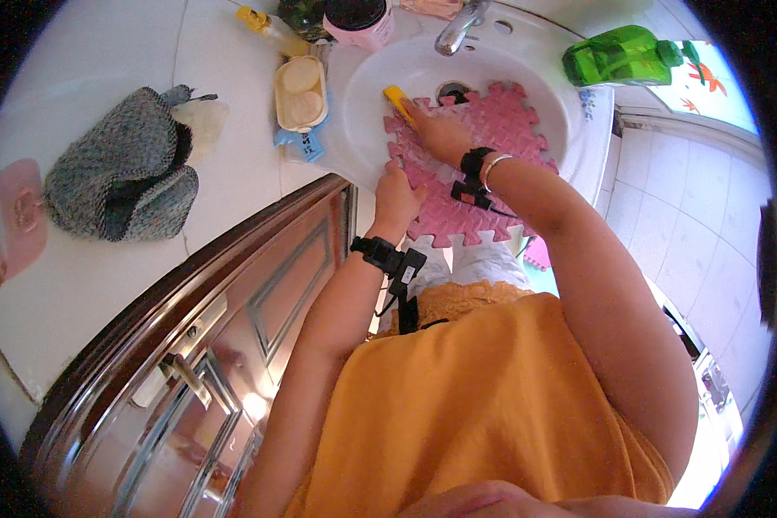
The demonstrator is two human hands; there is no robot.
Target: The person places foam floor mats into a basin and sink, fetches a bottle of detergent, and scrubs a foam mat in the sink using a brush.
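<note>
A pink foam puzzle mat with toothed edges leans in the white sink and hangs over its front rim. Whitish streaks like suds lie on its surface. My right hand is closed around a flat yellow stick-like tool, pressed to the upper left of the mat; the tool's lower part is hidden under the fingers. At the mat's left edge, my left hand is closed on the foam, its thumb toward the upper edge.
A chrome tap rises behind the sink. Left of the basin stand a soap dish, a blue packet, a yellow-capped bottle and a pink jar. A green bottle lies at the right. A grey cloth hangs at the left, above a brown door.
</note>
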